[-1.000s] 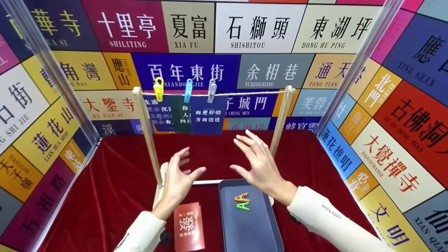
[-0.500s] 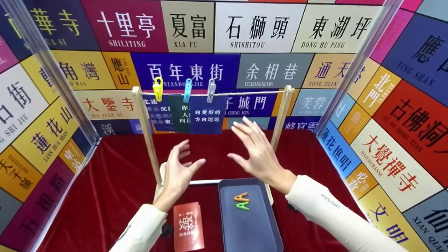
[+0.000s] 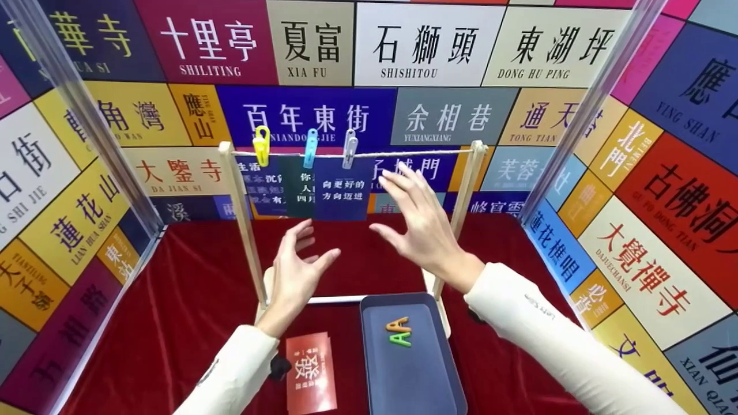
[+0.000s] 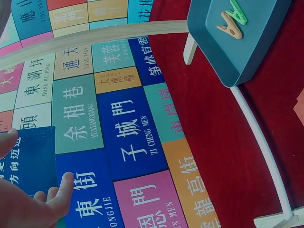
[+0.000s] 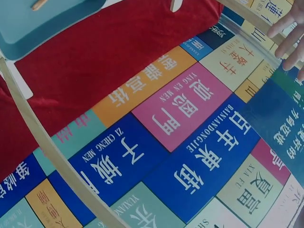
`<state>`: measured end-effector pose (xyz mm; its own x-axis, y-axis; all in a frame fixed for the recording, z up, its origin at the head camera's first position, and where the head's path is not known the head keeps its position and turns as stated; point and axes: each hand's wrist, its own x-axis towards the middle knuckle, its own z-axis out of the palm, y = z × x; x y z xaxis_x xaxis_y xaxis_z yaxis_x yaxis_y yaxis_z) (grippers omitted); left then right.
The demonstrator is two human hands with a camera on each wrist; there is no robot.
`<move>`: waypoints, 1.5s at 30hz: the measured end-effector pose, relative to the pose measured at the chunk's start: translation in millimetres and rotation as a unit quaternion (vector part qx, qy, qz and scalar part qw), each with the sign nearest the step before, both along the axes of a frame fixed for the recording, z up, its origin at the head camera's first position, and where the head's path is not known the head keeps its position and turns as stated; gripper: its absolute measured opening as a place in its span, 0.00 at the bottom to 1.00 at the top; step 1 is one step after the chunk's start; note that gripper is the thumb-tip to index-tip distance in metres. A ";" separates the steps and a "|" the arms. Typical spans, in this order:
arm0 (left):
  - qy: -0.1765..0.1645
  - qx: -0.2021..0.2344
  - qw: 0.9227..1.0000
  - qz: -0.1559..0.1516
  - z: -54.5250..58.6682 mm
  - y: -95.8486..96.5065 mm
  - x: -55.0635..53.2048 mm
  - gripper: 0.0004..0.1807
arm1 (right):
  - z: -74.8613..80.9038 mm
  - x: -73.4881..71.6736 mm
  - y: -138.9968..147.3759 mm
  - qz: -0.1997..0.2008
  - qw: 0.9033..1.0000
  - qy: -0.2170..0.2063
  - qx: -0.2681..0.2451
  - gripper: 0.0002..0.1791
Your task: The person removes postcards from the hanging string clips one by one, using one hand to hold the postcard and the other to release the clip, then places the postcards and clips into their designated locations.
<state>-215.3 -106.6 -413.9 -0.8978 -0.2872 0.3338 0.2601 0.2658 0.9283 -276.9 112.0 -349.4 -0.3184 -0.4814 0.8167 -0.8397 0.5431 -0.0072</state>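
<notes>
Both hands are held up in front of a wooden frame with a string across its top. My left hand (image 3: 297,274) is low on the left, fingers loosely bent, thumb apart, holding nothing. My right hand (image 3: 424,230) is raised near the right post, fingers extended and thumb spread, also holding nothing. Between and above them a dark blue card (image 3: 340,193) hangs from a grey clothespin (image 3: 349,148). Beside it hang a dark green card (image 3: 300,187) under a blue clothespin (image 3: 310,147) and another blue card (image 3: 264,193) under a yellow clothespin (image 3: 262,147).
A grey-blue tray (image 3: 406,380) holds an orange clothespin (image 3: 398,324) and a green clothespin (image 3: 400,339). Left of it lies a red card (image 3: 311,372) on the dark red cloth (image 3: 507,357). The right wooden post (image 3: 466,190) stands close to the right hand. Colourful sign panels surround the table.
The right hand has risen toward the string, to beside the dark blue card's lower right. The left hand has risen slightly. The cards and clothespins have stayed in place.
</notes>
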 end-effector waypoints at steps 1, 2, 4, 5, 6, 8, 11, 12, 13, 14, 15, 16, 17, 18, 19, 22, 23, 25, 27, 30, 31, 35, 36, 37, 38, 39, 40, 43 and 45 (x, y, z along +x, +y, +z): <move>0.002 0.002 1.000 0.000 1.1 0.2 -0.8 0.39 | 1.8 -1.2 -0.8 0.000 1.000 -0.001 0.001 0.39; 0.006 0.005 1.000 -0.001 2.3 0.5 -1.5 0.38 | 3.5 -2.4 -1.6 0.000 1.000 0.000 0.000 0.39; 0.010 0.009 1.000 0.000 4.3 1.2 -3.8 0.38 | 7.1 -4.9 -3.3 0.002 1.000 0.000 -0.002 0.40; 0.011 0.013 1.000 0.000 5.1 1.6 -5.2 0.38 | 8.9 -6.3 -4.3 0.003 1.000 0.001 -0.004 0.40; 0.012 0.017 1.000 0.001 5.8 1.9 -6.6 0.38 | 10.9 -7.5 -5.5 0.004 1.000 -0.001 -0.006 0.41; 0.012 0.027 1.000 0.002 7.0 2.0 -9.7 0.37 | 14.6 -9.9 -7.8 0.008 1.000 -0.004 -0.012 0.41; 0.010 0.037 0.999 0.009 8.0 1.6 -13.7 0.37 | 18.8 -13.9 -11.5 0.010 1.000 -0.005 -0.015 0.42; 0.009 0.040 0.999 0.012 8.2 1.3 -14.7 0.37 | 19.8 -15.2 -12.5 0.010 1.000 -0.005 -0.015 0.42; 0.009 0.042 0.999 0.014 8.3 1.3 -15.6 0.37 | 20.8 -16.4 -13.5 0.010 1.000 -0.005 -0.015 0.42; 0.009 0.043 0.999 0.017 8.5 1.2 -16.3 0.36 | 21.8 -17.8 -14.5 0.010 1.000 -0.004 -0.015 0.42; 0.008 0.046 0.999 0.019 8.7 1.1 -17.1 0.36 | 23.0 -19.1 -15.5 0.011 1.000 -0.005 -0.015 0.42; 0.007 0.048 0.999 0.021 9.0 0.9 -17.8 0.36 | 24.0 -20.4 -16.5 0.011 1.000 -0.005 -0.016 0.42; 0.007 0.050 0.998 0.023 9.3 0.8 -18.6 0.36 | 25.1 -21.4 -17.4 0.012 1.000 -0.008 -0.017 0.41; 0.007 0.051 0.998 0.026 9.5 0.6 -19.4 0.36 | 26.1 -22.3 -18.2 0.013 1.000 -0.010 -0.018 0.41; 0.007 0.051 0.998 0.029 9.9 0.6 -20.2 0.36 | 26.8 -23.5 -19.0 0.014 1.000 -0.012 -0.018 0.41; 0.010 0.051 0.998 0.035 11.7 1.1 -22.9 0.35 | 28.2 -25.5 -21.2 0.014 1.000 -0.021 -0.016 0.41; 0.012 0.050 0.998 0.036 12.2 1.2 -23.7 0.35 | 28.5 -25.9 -22.0 0.014 1.000 -0.024 -0.014 0.40; 0.015 0.048 0.998 0.036 13.2 1.0 -25.4 0.35 | 29.7 -26.5 -23.9 0.015 0.999 -0.028 -0.011 0.40; 0.017 0.049 0.998 0.034 13.6 -0.2 -26.8 0.35 | 31.6 -27.7 -26.4 0.014 0.999 -0.031 -0.010 0.40; 0.019 0.049 0.998 0.034 14.1 -2.5 -27.6 0.34 | 35.9 -30.0 -30.7 0.015 0.999 -0.035 -0.004 0.40; 0.020 0.051 0.998 0.033 14.5 -2.7 -28.1 0.34 | 37.4 -31.0 -31.7 0.013 0.999 -0.036 -0.002 0.40; 0.025 0.057 0.997 0.037 15.6 -2.6 -31.0 0.33 | 42.6 -33.0 -34.4 0.005 0.999 -0.040 0.008 0.40; 0.026 0.059 0.997 0.037 16.4 -2.1 -31.6 0.33 | 44.0 -33.5 -34.9 0.003 0.999 -0.042 0.009 0.41; 0.027 0.061 0.997 0.036 17.0 -1.6 -32.2 0.33 | 45.4 -34.1 -35.4 0.000 0.999 -0.044 0.010 0.41; 0.027 0.062 0.997 0.037 17.4 -0.9 -33.1 0.32 | 46.9 -34.8 -35.9 -0.002 0.999 -0.045 0.010 0.41; 0.026 0.063 0.997 0.038 17.6 -0.1 -34.1 0.32 | 48.5 -35.5 -36.4 -0.004 0.999 -0.048 0.010 0.41; 0.024 0.065 0.997 0.038 18.5 0.6 -34.6 0.31 | 50.2 -36.3 -37.0 -0.008 0.999 -0.052 0.010 0.41; 0.016 0.072 0.996 0.041 20.0 2.6 -37.6 0.31 | 56.1 -38.3 -39.6 -0.011 0.997 -0.071 0.009 0.41; 0.011 0.075 0.996 0.044 20.6 3.3 -40.0 0.31 | 60.6 -39.4 -42.0 -0.012 0.996 -0.091 0.007 0.41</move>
<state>-255.4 -103.2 -393.3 -0.8594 -0.4130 0.3015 0.2635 0.1477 0.9533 -316.3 70.1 -288.8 -0.4713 -0.4825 0.7383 -0.8124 0.5634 -0.1503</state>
